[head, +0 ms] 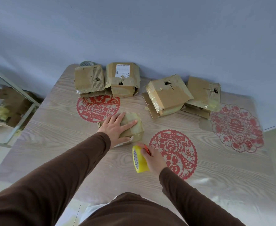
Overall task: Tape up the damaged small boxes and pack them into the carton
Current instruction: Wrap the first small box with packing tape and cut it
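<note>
So the left hand (117, 126) lies flat, fingers straight and spread, pressing down on top of a small box (130, 128) that sits about dead center on the table (52, 128). That box is wrapped in a lot of shiny tape already. The right hand (153, 158) is just at 5 o'clock from the box, fingers curled round a yellow tape roll (139, 159) held on edge, touching or nearly touching the tabletop. There's a thin red thing (147, 150) poking out by the fingers, can't tell what it is.

Four more beat-up boxes line the far edge. From the center box: box A (89, 80) at 11 o'clock, box B (122, 79) at 12, both with ragged holes. Box C (168, 93) at 1 o'clock, tilted, hole near the top. Box D (202, 93) at 2 o'clock, just behind C, torn at its right corner. A grey tape roll (86, 64) peeks out behind A.

Three red papercuts are stuck on the table: one (98, 108) at 10 o'clock touching the center box, one (173, 153) at 4 o'clock beside the right hand, one (236, 128) at 3 o'clock, well apart. A mirror (8, 101) leans off the table's left side. No carton that I can make out.
</note>
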Action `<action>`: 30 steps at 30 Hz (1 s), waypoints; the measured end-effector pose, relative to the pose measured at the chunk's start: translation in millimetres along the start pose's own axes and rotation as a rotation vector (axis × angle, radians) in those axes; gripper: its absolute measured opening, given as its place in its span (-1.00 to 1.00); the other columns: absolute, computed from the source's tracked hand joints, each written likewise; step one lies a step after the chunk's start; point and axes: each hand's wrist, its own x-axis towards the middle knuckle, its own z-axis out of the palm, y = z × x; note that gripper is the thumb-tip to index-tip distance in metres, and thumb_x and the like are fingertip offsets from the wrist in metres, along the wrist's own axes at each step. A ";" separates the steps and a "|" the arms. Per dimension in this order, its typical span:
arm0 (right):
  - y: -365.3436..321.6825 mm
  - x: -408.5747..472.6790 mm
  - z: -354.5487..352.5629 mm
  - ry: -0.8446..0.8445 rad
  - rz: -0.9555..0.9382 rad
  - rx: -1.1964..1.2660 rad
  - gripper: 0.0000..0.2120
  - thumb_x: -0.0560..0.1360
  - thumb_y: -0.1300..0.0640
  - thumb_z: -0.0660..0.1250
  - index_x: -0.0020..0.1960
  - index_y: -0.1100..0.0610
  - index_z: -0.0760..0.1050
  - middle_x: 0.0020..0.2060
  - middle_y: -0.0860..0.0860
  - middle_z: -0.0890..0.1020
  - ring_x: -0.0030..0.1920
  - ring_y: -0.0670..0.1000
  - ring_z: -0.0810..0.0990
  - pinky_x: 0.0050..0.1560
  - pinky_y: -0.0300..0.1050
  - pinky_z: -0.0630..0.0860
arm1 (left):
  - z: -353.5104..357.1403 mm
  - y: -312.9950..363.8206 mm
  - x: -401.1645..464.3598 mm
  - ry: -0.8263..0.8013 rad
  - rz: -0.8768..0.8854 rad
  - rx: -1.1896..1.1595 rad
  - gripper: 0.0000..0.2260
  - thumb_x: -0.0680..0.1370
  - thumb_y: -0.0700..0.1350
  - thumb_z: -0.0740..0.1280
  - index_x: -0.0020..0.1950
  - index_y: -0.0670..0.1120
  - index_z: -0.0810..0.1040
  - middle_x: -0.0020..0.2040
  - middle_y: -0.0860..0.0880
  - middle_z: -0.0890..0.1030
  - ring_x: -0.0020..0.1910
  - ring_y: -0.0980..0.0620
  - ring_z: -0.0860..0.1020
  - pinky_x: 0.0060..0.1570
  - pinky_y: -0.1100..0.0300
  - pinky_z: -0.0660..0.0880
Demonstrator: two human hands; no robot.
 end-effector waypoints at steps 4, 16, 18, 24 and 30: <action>2.8 -0.5 17.4 -0.036 -0.058 0.017 -0.59 0.68 0.03 0.19 0.52 -0.16 0.34 0.35 -0.18 0.49 0.34 -0.12 0.47 0.35 -0.18 0.39 | 4.4 2.5 -0.5 0.062 -0.073 0.045 -0.24 0.55 0.37 0.13 0.57 0.32 -0.30 0.65 -0.13 -0.21 0.61 -0.19 -0.23 0.55 -0.23 -0.21; 3.9 -5.3 21.4 -0.071 -0.132 -0.048 -0.55 0.70 -0.04 0.13 0.58 -0.07 0.22 0.46 -0.04 0.44 0.43 0.00 0.43 0.35 -0.20 0.33 | 31.0 97.5 -36.8 -0.052 -0.836 -1.917 -0.80 0.65 -0.10 0.30 0.28 0.05 0.48 -0.03 -0.14 0.65 -0.20 -0.05 0.63 -0.15 0.07 0.61; 0.4 -9.8 8.7 -0.024 -0.161 -0.301 -0.55 0.70 -0.11 0.05 0.58 -0.13 0.18 0.27 -0.03 0.59 0.16 -0.01 0.62 0.17 -0.13 0.52 | 34.3 94.3 -31.4 -0.034 -0.838 -1.934 -0.78 0.65 -0.21 0.27 0.27 0.01 0.52 -0.05 -0.16 0.64 -0.23 -0.06 0.62 -0.18 0.07 0.61; -16.8 -5.4 -35.0 0.160 -0.261 -0.713 -0.60 0.62 -0.30 0.00 0.10 0.03 0.27 -0.32 -0.05 0.53 -0.43 -0.02 0.47 -0.44 -0.11 0.38 | 40.8 97.3 -27.9 -0.011 -0.878 -1.904 -0.88 0.64 -0.19 0.30 0.11 -0.11 0.63 -0.09 -0.16 0.62 -0.19 -0.11 0.60 -0.17 0.03 0.63; -29.5 20.8 -39.3 0.069 -0.408 -1.060 -0.73 0.72 -0.07 -0.06 0.00 0.04 0.31 -0.17 -0.02 0.53 -0.26 0.04 0.52 -0.31 -0.07 0.35 | 45.0 101.5 -24.7 0.025 -0.918 -1.821 -0.91 0.60 -0.10 0.39 -0.08 0.00 0.67 -0.13 -0.13 0.65 -0.13 -0.14 0.60 0.08 -0.27 0.57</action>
